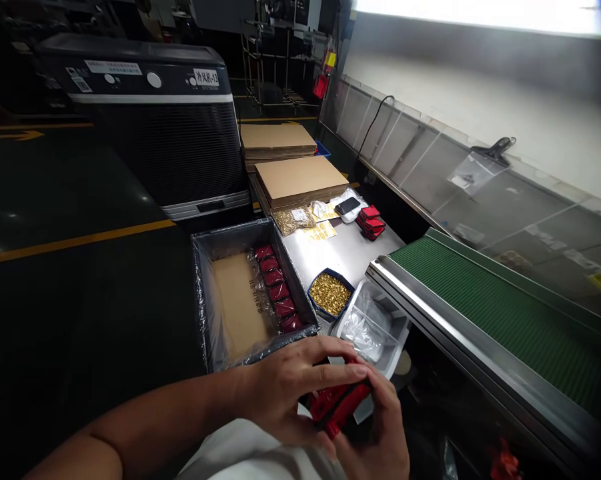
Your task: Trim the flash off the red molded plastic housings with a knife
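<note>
My left hand (293,387) and my right hand (380,433) both grip a small red packet (337,403) close to my body, at the bottom centre. The left fingers lie over its top and the right hand cups it from below. Just beyond them stands a white tray (397,333) with clear plastic bags in it. A blue dish (349,283) heaped with small gold pieces stands next to that tray. To the left is a plastic-lined box (203,287) with a row of several red packets (277,287) along its right side.
A green conveyor belt (505,320) runs along the right. Further back on the steel table (350,250) lie stacked red packets (371,221), a phone (347,205), bags of gold pieces (293,219) and flat cardboard stacks (300,179). A large dark machine (165,120) stands behind the box.
</note>
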`<state>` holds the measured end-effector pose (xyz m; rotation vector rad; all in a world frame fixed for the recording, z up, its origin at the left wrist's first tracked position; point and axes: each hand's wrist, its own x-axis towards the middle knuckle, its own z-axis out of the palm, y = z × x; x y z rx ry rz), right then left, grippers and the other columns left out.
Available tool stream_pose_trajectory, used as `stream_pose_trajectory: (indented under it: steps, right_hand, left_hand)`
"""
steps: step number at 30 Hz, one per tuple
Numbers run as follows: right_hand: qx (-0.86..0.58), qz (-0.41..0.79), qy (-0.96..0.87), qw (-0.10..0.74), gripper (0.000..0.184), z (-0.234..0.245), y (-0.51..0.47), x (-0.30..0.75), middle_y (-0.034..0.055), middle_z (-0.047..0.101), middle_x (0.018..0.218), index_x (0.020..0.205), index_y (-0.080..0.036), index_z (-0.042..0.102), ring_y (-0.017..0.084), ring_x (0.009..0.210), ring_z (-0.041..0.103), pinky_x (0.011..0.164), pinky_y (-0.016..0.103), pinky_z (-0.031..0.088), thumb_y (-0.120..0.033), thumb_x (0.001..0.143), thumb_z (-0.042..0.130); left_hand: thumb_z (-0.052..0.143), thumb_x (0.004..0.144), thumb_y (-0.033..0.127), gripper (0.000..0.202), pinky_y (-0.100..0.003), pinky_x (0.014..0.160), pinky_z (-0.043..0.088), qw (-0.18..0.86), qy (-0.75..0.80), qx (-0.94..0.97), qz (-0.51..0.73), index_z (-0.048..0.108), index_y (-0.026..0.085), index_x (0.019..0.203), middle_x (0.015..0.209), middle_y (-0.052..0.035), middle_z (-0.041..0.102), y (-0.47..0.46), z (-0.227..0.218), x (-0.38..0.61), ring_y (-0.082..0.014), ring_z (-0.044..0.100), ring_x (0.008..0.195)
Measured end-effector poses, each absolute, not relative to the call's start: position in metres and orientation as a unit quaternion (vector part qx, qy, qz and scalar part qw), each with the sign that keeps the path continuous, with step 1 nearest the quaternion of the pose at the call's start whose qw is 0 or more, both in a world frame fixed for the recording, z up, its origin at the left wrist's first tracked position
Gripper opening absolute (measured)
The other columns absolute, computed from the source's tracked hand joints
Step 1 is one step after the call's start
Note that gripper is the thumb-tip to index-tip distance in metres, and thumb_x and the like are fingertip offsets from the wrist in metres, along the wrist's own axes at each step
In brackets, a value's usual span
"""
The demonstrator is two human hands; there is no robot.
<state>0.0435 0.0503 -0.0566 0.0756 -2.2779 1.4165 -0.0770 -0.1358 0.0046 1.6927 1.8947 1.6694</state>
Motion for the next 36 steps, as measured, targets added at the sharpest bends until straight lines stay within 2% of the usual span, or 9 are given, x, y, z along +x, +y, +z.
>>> stream_pose_trajectory:
  steps: [5,10,14,17,20,25,30,33,36]
  right_hand:
    - [-0.001,0.529,-0.814,0.24,0.074,-0.057,0.068,0.046,0.0174,0.049,0.135,0.137,-0.018,0.044,0.033,0.124,0.053,0.103,0.049,0.047,-0.026,0.071,0.078]
    - [-0.027,0.593,-0.779,0.203,0.073,-0.054,0.072,0.049,0.016,0.051,0.136,0.136,-0.02,0.045,0.031,0.124,0.055,0.096,0.042,0.055,-0.026,0.072,0.078]
    - [-0.012,0.684,-0.726,0.075,0.071,-0.05,0.095,0.049,0.0149,0.043,0.149,0.139,-0.024,0.047,0.034,0.136,0.046,0.108,0.047,0.05,-0.031,0.075,0.077]
    - [-0.009,0.767,-0.642,0.018,0.054,-0.04,0.118,0.045,0.0122,0.036,0.156,0.139,-0.025,0.053,0.033,0.143,0.037,0.116,0.048,0.04,-0.04,0.089,0.062]
    - [-0.097,0.795,-0.599,0.025,0.041,-0.027,0.123,0.041,0.0126,0.05,0.147,0.134,-0.026,0.06,0.029,0.136,0.049,0.114,0.045,0.044,-0.038,0.095,0.053]
    - [-0.161,0.738,-0.653,0.049,0.029,-0.015,0.094,0.032,0.0112,0.068,0.124,0.111,-0.023,0.074,0.025,0.116,0.065,0.102,0.035,0.054,-0.039,0.089,0.065]
    - [-0.219,0.679,-0.69,0.118,0.03,-0.011,0.061,0.018,0.01,0.073,0.106,0.095,-0.019,0.076,0.022,0.099,0.07,0.091,0.032,0.059,-0.046,0.085,0.067]
    - [-0.248,0.688,-0.676,0.093,0.034,-0.01,0.05,0.011,0.0099,0.074,0.099,0.093,-0.017,0.076,0.022,0.09,0.07,0.083,0.032,0.06,-0.05,0.084,0.068]
    - [-0.268,0.723,-0.635,0.048,0.039,-0.011,0.046,0.007,0.0109,0.074,0.098,0.096,-0.017,0.075,0.023,0.09,0.07,0.085,0.035,0.06,-0.053,0.086,0.065]
  left_hand:
    - [0.077,0.081,0.045,0.081,-0.048,0.115,0.04,0.013,0.658,0.555,0.508,0.039,0.028,0.15,0.144,-0.0161,0.052,-0.119,0.007,-0.067,-0.035,0.049,0.134]
    - [0.087,0.065,0.053,0.106,-0.049,0.11,0.046,0.009,0.654,0.469,0.594,0.034,0.024,0.151,0.141,-0.0198,0.052,-0.094,-0.005,-0.054,-0.0364,0.051,0.13]
    - [0.087,0.061,0.058,0.105,-0.046,0.107,0.049,0.028,0.66,0.461,0.593,0.039,0.022,0.147,0.135,-0.02,0.052,-0.081,-0.015,-0.047,-0.0344,0.055,0.124]
    - [0.087,0.064,0.051,0.098,-0.048,0.109,0.046,-0.006,0.697,0.452,0.557,0.041,0.019,0.145,0.129,-0.0188,0.051,-0.077,-0.017,-0.043,-0.0333,0.053,0.122]
    - [0.088,0.065,0.039,0.094,-0.044,0.108,0.047,-0.03,0.733,0.445,0.513,0.042,0.016,0.143,0.128,-0.0177,0.048,-0.076,-0.015,-0.039,-0.0318,0.051,0.123]
    - [0.079,0.067,0.024,0.083,-0.045,0.105,0.047,-0.083,0.754,0.45,0.471,0.043,0.012,0.141,0.125,-0.0164,0.048,-0.078,-0.01,-0.036,-0.0305,0.049,0.121]
    - [0.068,0.075,0.02,0.07,-0.051,0.107,0.041,-0.133,0.779,0.442,0.426,0.043,0.009,0.14,0.126,-0.0181,0.049,-0.088,-0.018,-0.036,-0.0319,0.045,0.123]
    - [0.067,0.074,0.018,0.071,-0.053,0.108,0.04,-0.133,0.79,0.436,0.409,0.042,0.009,0.14,0.126,-0.0184,0.048,-0.097,-0.022,-0.036,-0.0331,0.044,0.123]
    - [0.068,0.071,0.016,0.074,-0.052,0.105,0.042,-0.116,0.795,0.422,0.42,0.042,0.012,0.14,0.126,-0.0172,0.048,-0.104,-0.023,-0.037,-0.0328,0.046,0.121]
